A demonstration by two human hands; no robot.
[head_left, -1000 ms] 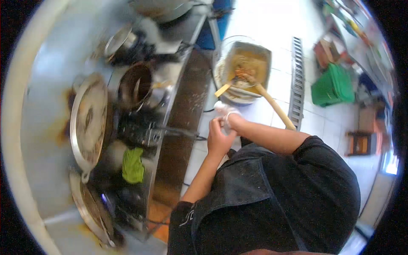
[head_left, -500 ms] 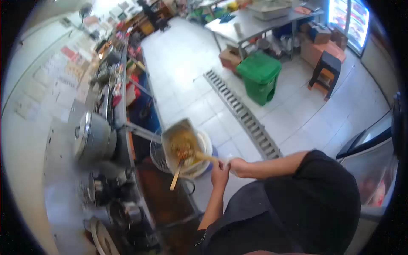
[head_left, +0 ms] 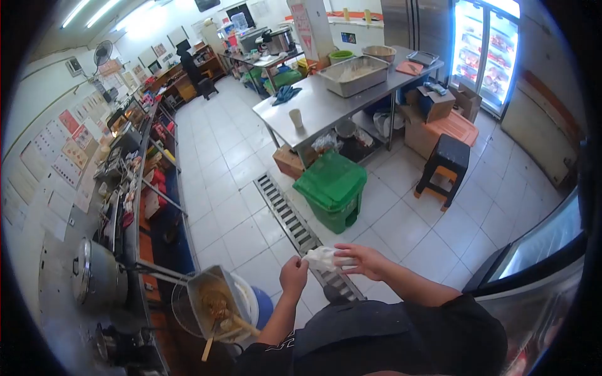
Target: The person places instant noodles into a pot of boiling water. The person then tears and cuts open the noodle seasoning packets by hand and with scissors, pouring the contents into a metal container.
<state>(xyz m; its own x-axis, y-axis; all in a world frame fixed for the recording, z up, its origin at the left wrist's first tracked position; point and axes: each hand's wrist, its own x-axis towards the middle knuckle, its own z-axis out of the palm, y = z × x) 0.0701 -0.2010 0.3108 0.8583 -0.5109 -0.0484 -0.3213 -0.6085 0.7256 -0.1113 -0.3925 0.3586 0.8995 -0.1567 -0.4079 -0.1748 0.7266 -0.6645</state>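
My left hand [head_left: 293,276] is closed, pinching one end of a crumpled, thin white plastic piece [head_left: 321,259] that looks like a disposable glove. At its other end is my right hand [head_left: 362,261], fingers stretched out and apart, touching or just beside the plastic. Below and left of my hands, a rectangular metal pan [head_left: 233,283] holds brown and yellowish food. Two wooden-handled utensils [head_left: 208,348] rest in it. Under the pan are a wire basket [head_left: 182,307] and a white and blue bucket [head_left: 263,307].
A green lidded bin [head_left: 332,185] stands ahead, beside a floor drain grate [head_left: 282,210]. Beyond is a steel table [head_left: 276,119] with a large tray [head_left: 354,78]. A black stool [head_left: 448,156] is at right. A big pot [head_left: 97,276] sits along the left counter.
The view has swung up, showing more of the room. My right hand has opened its fingers and moved apart from my left, with the white plastic now spread between them.
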